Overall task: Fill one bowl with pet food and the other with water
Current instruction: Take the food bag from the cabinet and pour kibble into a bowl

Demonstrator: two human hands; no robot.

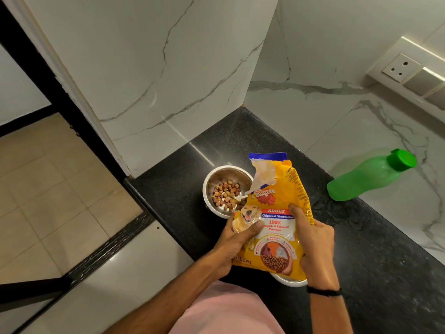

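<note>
A yellow pet food bag (277,225) with a torn-open top is held over the black counter (373,249). My left hand (237,242) grips its left edge and my right hand (313,242) grips its right side. Just beyond the bag stands a steel bowl (212,179) with brown kibble (226,192) on its bottom; the bag's torn mouth hangs at the bowl's right rim. A second steel bowl (289,282) shows only as a rim under the bag's lower end. A green water bottle (368,175) with its cap on stands at the right, by the wall.
White marble walls close the counter's far and right sides. A switch and socket plate (407,71) is on the right wall. The counter's edge (154,213) drops to a tiled floor on the left.
</note>
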